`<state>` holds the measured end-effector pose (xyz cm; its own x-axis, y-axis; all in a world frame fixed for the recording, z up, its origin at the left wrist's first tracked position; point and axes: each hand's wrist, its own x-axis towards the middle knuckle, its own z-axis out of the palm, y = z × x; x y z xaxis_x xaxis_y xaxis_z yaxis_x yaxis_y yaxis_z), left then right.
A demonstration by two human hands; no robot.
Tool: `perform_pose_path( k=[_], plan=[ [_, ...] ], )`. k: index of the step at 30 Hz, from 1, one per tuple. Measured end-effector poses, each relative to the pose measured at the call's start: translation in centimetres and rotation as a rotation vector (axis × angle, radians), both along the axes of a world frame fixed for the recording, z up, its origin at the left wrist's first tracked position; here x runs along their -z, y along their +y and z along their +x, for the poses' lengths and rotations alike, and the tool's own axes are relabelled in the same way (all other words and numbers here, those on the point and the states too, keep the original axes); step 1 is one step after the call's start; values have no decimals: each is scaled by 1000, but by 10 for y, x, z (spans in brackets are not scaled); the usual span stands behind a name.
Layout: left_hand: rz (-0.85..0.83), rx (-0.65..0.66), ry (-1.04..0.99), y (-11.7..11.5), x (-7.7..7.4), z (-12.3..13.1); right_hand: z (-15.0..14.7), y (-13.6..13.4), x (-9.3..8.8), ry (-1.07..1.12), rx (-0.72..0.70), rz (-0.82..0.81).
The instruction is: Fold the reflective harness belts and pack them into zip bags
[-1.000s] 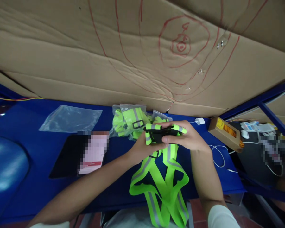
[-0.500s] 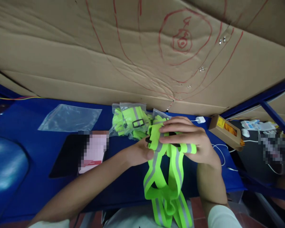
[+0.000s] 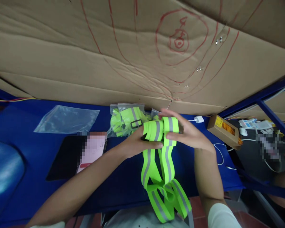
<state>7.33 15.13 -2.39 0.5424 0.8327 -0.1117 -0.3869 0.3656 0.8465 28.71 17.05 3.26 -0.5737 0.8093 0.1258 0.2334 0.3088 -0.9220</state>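
A neon-yellow reflective strap harness [image 3: 169, 158] with grey stripes is held up in front of me, its upper part gathered in folds and its loops hanging past the table's front edge. My left hand [image 3: 139, 142] grips the folded bands from the left, thumb across the front. On the other side my right hand [image 3: 186, 131] clasps the folds, thumb in front and fingers behind. A dark bit, perhaps a buckle, shows by my left fingers. Just behind the hands lie clear zip bags [image 3: 129, 118] packed with similar neon straps, one showing a black buckle.
On the blue table [image 3: 123, 177] lie a flat clear plastic bag [image 3: 67, 119], a dark flat pad [image 3: 64, 156] and a pink sheet [image 3: 95, 147]. A small cardboard box [image 3: 224, 131], a white charger [image 3: 199, 119] and cables sit at right. A cardboard wall [image 3: 73, 69] stands behind.
My right hand has turned, its fingers going from over the front of the folds to behind them. My left thumb now lies across the front. The hanging loops have shifted slightly up.
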Motion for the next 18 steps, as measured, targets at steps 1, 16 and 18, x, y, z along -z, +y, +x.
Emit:
perform_pose_path(
  k=[1, 16, 18],
  plan=[
    [11, -18, 8, 0, 2, 0, -4, 2, 3, -12, -1, -57],
    [61, -185, 132, 2, 8, 6, -17, 13, 23, 140, 15, -378],
    [-5, -195, 95, 3, 12, 8, -19, 15, 27, 121, 19, -366]
  ],
)
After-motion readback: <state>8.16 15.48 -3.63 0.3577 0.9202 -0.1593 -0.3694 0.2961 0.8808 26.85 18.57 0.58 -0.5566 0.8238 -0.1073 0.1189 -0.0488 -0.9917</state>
